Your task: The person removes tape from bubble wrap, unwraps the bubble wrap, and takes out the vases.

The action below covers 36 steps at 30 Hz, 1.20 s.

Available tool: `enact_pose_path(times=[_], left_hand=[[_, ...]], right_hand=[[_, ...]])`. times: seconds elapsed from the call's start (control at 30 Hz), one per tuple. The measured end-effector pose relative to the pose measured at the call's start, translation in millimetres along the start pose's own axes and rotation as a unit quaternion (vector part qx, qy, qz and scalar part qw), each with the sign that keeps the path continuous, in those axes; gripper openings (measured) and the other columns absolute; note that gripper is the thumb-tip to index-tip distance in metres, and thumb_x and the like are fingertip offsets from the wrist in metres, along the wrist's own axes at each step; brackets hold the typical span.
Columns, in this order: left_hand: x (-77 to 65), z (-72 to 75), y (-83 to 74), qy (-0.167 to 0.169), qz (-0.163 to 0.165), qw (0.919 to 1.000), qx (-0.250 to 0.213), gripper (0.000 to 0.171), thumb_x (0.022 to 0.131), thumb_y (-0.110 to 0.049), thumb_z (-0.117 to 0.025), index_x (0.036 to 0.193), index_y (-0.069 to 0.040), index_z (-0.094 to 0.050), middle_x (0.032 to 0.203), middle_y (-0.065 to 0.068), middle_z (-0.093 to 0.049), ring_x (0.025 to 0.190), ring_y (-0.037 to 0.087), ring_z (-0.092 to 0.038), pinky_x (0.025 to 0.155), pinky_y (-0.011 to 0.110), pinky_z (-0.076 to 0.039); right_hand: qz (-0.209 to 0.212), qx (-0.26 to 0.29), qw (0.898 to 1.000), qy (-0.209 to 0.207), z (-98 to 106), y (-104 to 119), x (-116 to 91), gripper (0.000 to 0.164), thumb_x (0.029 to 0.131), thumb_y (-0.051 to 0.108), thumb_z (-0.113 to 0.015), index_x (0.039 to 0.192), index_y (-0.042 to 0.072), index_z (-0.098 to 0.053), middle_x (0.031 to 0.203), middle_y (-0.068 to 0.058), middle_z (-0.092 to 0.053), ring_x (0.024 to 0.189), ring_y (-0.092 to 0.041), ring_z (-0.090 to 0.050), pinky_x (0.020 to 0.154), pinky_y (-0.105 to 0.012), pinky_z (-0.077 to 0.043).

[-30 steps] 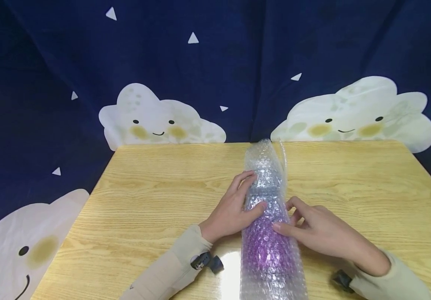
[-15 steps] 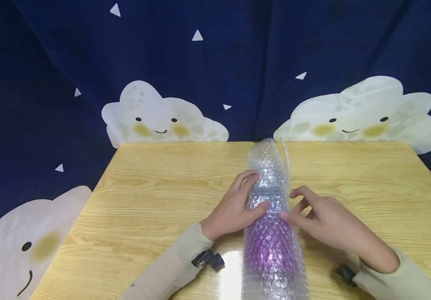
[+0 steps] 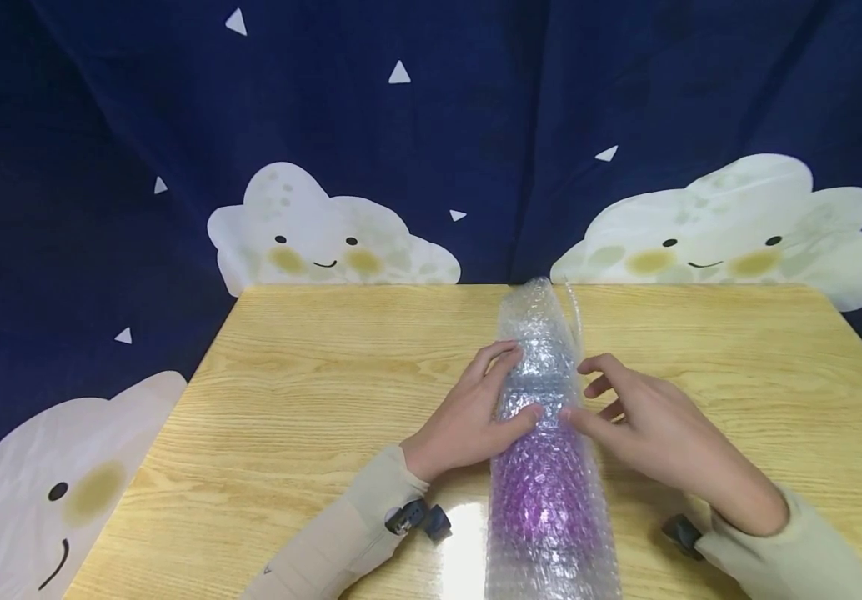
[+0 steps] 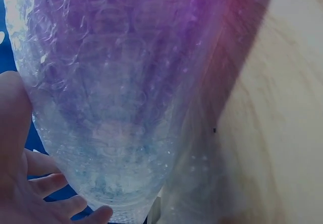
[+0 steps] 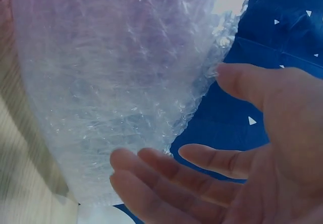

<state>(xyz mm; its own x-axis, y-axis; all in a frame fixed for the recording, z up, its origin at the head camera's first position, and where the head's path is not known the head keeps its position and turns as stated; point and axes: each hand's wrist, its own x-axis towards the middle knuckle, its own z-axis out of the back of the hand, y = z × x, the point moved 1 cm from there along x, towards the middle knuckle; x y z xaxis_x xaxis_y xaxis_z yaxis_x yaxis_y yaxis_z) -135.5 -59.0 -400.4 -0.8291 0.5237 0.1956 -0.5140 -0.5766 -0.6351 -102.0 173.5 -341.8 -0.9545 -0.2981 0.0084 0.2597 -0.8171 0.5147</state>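
Observation:
A long bundle of clear bubble wrap (image 3: pixel 543 467) lies on the wooden table, pointing away from me. Through the plastic shows something purple in its near part and pale blue further up; what it is cannot be made out. My left hand (image 3: pixel 464 417) rests on the bundle's left side, thumb and fingertips pressing on the wrap. Along the right edge, my right hand (image 3: pixel 656 425) has its thumb touching the plastic and its fingers loosely bent and spread. In the right wrist view, the fingers (image 5: pixel 166 178) lie close beside the wrap (image 5: pixel 106 93).
The wooden table (image 3: pixel 341 358) stretches to both sides of the bundle. Behind it hangs a dark blue cloth (image 3: pixel 416 125) printed with smiling clouds and white triangles. A strip of wrap (image 3: pixel 574 308) sticks up at the far right of the bundle. Each sleeve carries a small black device.
My right hand has slid forward along the bundle's right edge, and its fingers have spread a little from the thumb. The left hand keeps its place on the wrap.

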Motion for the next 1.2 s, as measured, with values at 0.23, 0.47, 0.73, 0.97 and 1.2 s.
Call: enact_pose_path(times=[0.23,0.47,0.73,0.97,1.2], left_hand=[[3.2,-0.4,-3.2,0.003,-0.006,0.9998,0.02,0.08,0.1,-0.055,-0.055,0.161,-0.009,-0.034,0.169,0.005,-0.029,0.157,0.022,-0.034,0.127,0.04,-0.037],[4.3,1.0,-6.8,0.011,-0.003,0.9994,0.034,0.082,0.1,-0.059,-0.052,0.161,-0.009,-0.033,0.171,0.006,-0.027,0.159,0.023,-0.03,0.128,0.043,-0.035],[3.3,3.6,-9.3,0.017,-0.009,0.9983,0.055,0.081,0.1,-0.06,-0.05,0.161,-0.01,-0.034,0.17,0.009,-0.027,0.158,0.025,-0.032,0.126,0.044,-0.039],[2.6,7.0,-9.7,0.038,0.0,0.9967,0.072,0.087,0.099,-0.068,-0.05,0.162,-0.011,-0.033,0.172,0.007,-0.025,0.158,0.027,-0.032,0.125,0.046,-0.04],[2.3,7.4,-9.1,0.035,-0.002,0.996,0.082,0.088,0.098,-0.068,-0.053,0.161,-0.01,-0.035,0.171,0.009,-0.027,0.156,0.029,-0.036,0.122,0.046,-0.044]], right_hand=[[0.021,-0.009,0.999,-0.023,-0.2,1.9,6.9,0.062,0.097,0.056,-0.065,0.137,0.009,-0.057,0.127,-0.017,-0.072,0.103,-0.033,-0.075,0.077,-0.049,-0.064],[0.021,-0.007,0.999,-0.03,0.4,1.1,9.0,0.067,0.096,0.055,-0.067,0.141,0.008,-0.054,0.137,-0.019,-0.066,0.103,-0.034,-0.075,0.077,-0.049,-0.064],[0.034,-0.012,0.999,-0.04,-6.4,-1.1,8.9,0.061,0.097,0.052,-0.068,0.139,0.009,-0.056,0.13,-0.018,-0.067,0.095,-0.028,-0.075,0.071,-0.043,-0.064],[0.044,-0.019,0.998,-0.041,-10.4,-0.8,9.3,0.063,0.096,0.051,-0.068,0.14,0.007,-0.055,0.133,-0.019,-0.066,0.096,-0.03,-0.076,0.071,-0.044,-0.064],[0.044,-0.019,0.998,-0.039,-11.4,-0.6,9.8,0.065,0.096,0.052,-0.069,0.139,0.007,-0.055,0.134,-0.019,-0.065,0.096,-0.03,-0.077,0.071,-0.043,-0.065]])
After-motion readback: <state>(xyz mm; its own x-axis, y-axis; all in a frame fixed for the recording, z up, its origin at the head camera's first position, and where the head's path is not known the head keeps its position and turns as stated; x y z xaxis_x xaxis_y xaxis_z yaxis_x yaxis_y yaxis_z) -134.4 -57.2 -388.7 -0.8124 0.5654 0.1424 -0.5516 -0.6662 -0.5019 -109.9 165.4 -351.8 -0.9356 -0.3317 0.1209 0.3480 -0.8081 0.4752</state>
